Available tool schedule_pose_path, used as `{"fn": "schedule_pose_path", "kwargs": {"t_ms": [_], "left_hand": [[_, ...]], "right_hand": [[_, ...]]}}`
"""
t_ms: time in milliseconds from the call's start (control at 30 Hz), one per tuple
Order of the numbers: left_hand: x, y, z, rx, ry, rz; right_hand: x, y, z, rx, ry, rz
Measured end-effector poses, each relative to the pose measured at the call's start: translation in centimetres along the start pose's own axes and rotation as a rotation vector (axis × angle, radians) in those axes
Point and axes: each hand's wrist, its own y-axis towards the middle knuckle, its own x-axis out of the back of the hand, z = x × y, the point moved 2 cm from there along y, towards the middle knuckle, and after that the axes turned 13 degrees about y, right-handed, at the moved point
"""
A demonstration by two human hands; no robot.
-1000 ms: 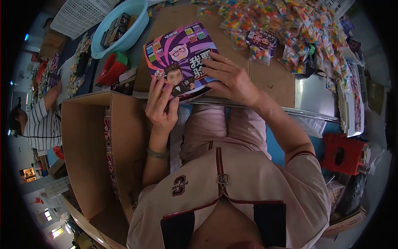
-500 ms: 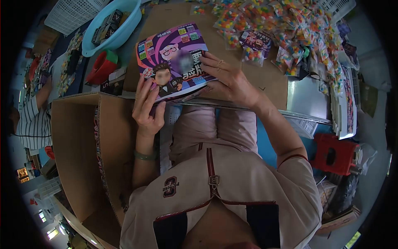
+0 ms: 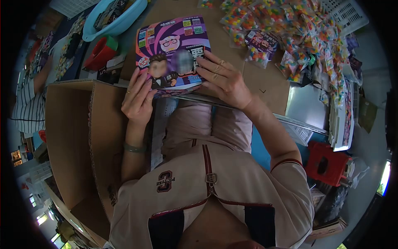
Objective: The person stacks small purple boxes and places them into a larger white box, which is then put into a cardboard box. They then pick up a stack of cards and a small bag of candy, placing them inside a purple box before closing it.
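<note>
While the left hand grips the box at its near left corner, the right hand grasps its right edge, fingers spread over the printed top. The box sits between them at the near rim of the desk, its near side above the lap. A slackened grip could let it tip off that rim, and uneven pressure from the two sides could skew or dent it. Its underside is hidden, so how much of it the desk bears I cannot tell.

Counting outward, there is one box, one cardboard sheet on the desk, one open carton to the left, one red-and-green holder and one blue basin. Candy packets heap at the far right, too many to count. Farther off are one red stool, three white crates and one person in striped clothing.
</note>
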Motion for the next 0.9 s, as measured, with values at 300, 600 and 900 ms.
{"fn": "schedule_pose_path", "kwargs": {"t_ms": [300, 600, 900], "left_hand": [[0.4, 0.7, -0.1, 0.149, -0.039, 0.051], [0.7, 1.0, 0.2, 0.153, -0.045, 0.053], [0.6, 0.7, 0.6, 0.181, -0.109, -0.012]], "right_hand": [[-2.1, 3.0, 2.2, 0.017, -0.138, 0.108], [-3.3, 2.8, 1.4, 0.075, -0.091, -0.024], [-2.2, 3.9, 1.3, 0.001, 0.083, 0.050]]}}
